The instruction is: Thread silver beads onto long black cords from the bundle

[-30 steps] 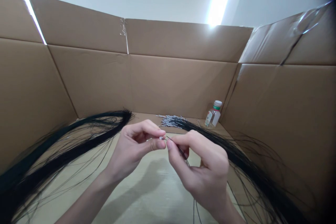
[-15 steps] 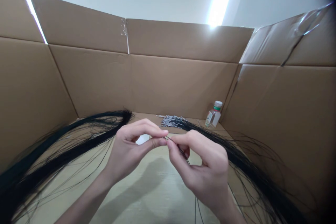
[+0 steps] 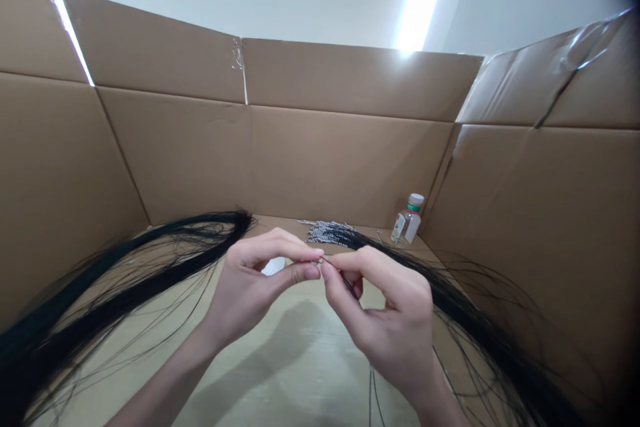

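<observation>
black cord and its small metal end, pinched between both hands

the black cord (image 3: pixel 345 282) is held above the middle of the cardboard floor (image 3: pixel 280 360), in front of me. my right hand (image 3: pixel 387 317) is closed on it, thumb and forefinger pinching the thin strand near its tip, and the rest of it hangs down under the wrist. my left hand (image 3: pixel 255 283) is closed too, thumb and forefinger pressed on a tiny metal end (image 3: pixel 317 260) right where the cord tip meets it. the two pinches are touching each other.

on the left side of the floor lies a thick bundle of black cords (image 3: pixel 130 267), and another bundle (image 3: pixel 450 307) runs along the right side, its far ends carrying many silver pieces (image 3: pixel 327 231) near the back wall. a small bottle (image 3: pixel 407 219) stands in the back right corner.

i judge the step goes well if both pinches stay very close to the tip, so the soft cord cannot bend away, and if the hands rest steady, moving only the fingertips. a white thing shows under my left hand; i cannot tell what it is.
</observation>
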Demonstrator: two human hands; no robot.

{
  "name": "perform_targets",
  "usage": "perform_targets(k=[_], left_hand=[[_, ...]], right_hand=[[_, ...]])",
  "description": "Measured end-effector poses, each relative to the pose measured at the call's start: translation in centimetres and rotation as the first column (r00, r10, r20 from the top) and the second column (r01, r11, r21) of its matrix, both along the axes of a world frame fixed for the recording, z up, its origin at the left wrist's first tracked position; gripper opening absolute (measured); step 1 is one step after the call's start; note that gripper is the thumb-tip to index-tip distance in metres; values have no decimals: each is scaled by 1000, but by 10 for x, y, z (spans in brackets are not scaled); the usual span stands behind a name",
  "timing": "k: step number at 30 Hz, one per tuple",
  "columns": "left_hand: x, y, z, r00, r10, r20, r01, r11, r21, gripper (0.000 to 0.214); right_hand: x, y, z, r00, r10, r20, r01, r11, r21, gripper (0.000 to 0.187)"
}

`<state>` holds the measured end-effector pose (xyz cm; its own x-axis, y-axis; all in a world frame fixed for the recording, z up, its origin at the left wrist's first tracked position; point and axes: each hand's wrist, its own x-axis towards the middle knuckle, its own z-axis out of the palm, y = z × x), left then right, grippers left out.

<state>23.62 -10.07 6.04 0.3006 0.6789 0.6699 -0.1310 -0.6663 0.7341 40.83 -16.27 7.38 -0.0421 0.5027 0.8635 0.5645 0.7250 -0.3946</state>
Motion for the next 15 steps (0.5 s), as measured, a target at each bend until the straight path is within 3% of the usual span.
perform_targets(k=[15], left_hand=[[2,1,-2,999,16,40,-17,1000,23,17]], right_hand=[[-1,0,1,1000,-19,15,18,998,56,16]])
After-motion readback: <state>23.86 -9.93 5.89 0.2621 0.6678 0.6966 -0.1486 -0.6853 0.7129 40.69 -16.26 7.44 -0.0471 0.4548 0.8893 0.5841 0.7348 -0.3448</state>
